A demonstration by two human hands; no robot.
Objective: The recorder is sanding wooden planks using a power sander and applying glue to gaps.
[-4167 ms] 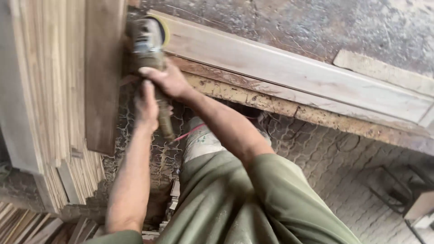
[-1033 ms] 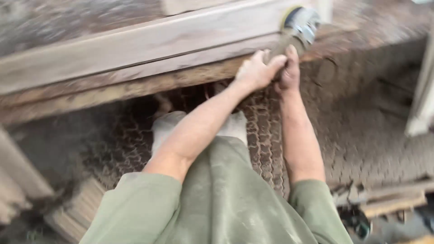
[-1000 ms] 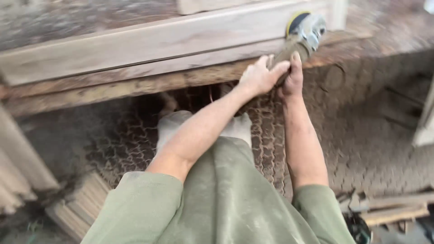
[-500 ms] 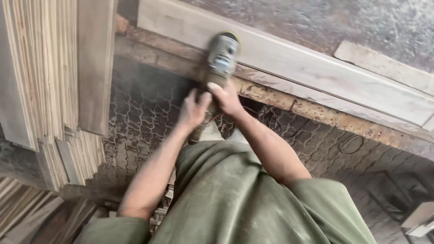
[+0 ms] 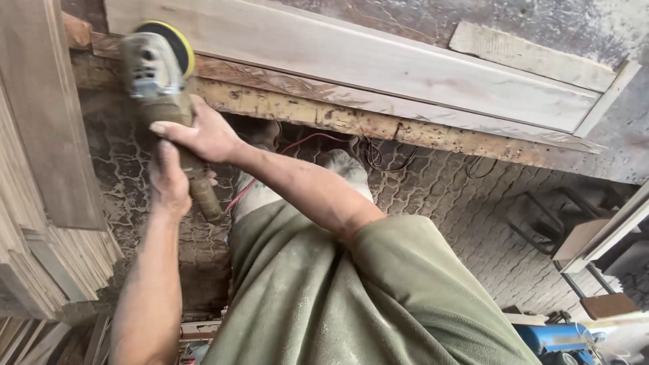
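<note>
While both arms reach forward, left hand (image 5: 169, 182) and right hand (image 5: 203, 135) grip the sander (image 5: 159, 81) against the plank (image 5: 351, 61).

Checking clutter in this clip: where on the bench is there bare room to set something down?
Bare top lies beyond the long plank, left of the short offcut. The left end is crowded: the sander, held by the left hand and right hand, sits beside stacked boards.

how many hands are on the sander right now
2. The right hand grips the sander body just below the head; the left hand wraps its rear handle lower down.
</note>
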